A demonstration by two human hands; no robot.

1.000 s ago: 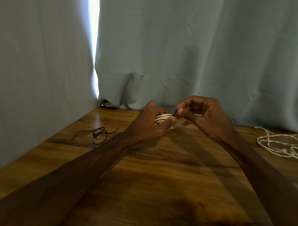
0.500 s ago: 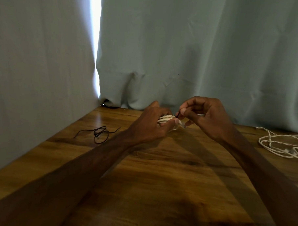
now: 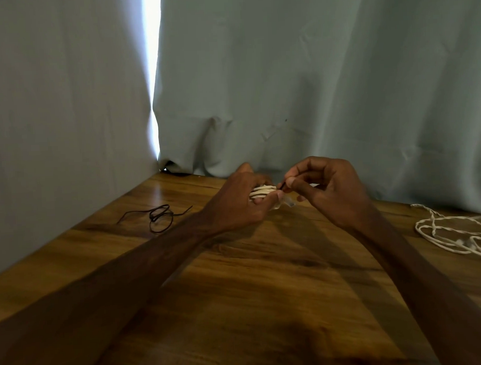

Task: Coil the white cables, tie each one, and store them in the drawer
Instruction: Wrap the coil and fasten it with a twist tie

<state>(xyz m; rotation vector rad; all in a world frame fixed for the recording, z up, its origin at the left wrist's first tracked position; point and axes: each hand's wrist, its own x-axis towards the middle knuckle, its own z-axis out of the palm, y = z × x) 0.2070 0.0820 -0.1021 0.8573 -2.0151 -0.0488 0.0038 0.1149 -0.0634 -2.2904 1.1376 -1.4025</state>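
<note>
My left hand (image 3: 241, 203) grips a small coiled white cable (image 3: 261, 192) just above the wooden table (image 3: 265, 277), near the back. Close to its right, my right hand (image 3: 330, 192) pinches a thin dark tie (image 3: 282, 185) at the coil's edge between thumb and forefinger. Most of the coil is hidden by my fingers. A second white cable (image 3: 456, 235) lies loose and uncoiled on the table at the far right, partly cut off by the frame edge. No drawer is in view.
Loose thin dark ties (image 3: 159, 217) lie tangled on the table at the left, near the wall. Grey-blue curtains (image 3: 312, 82) hang along the back and left sides, with a bright gap at the corner.
Both hands stayed together at the coil with small finger movements. The view shifted slightly; the right hand's pinch on the dark tie sits a little higher against the coil.
</note>
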